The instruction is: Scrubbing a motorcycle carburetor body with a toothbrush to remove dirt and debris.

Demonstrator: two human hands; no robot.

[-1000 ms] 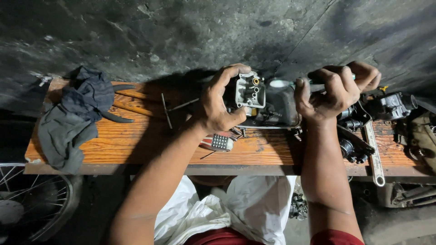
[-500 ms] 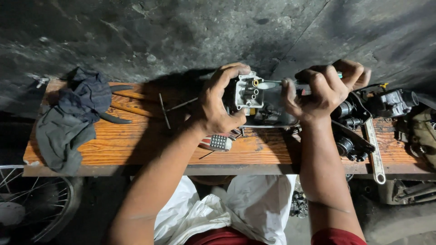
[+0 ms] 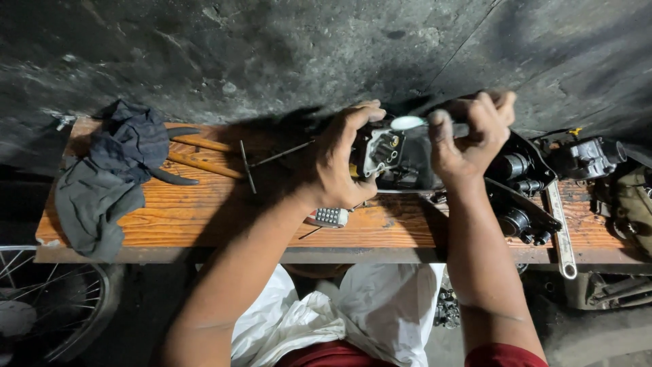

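Head view shows our left hand (image 3: 339,166) clamped around a small metal carburettor body (image 3: 382,151) held above the wooden tabletop (image 3: 204,211). Our right hand (image 3: 468,136) is fisted on a pale-tipped tool handle (image 3: 409,123) aimed at it. We judge we are working a fastener; next comes steady pressure without slipping.

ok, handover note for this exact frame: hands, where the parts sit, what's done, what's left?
Left hand: clamped round a small metal engine part, held above the wooden bench.
Right hand: fist closed on a tool handle aimed at the part.
Nearby: dark engine parts and a flat wrench to the right, T-handle tool and grey rag to the left, small keypad device under the left wrist.
Done: part picked up, tool at it.
Left: cannot tell how far the work on the part is.
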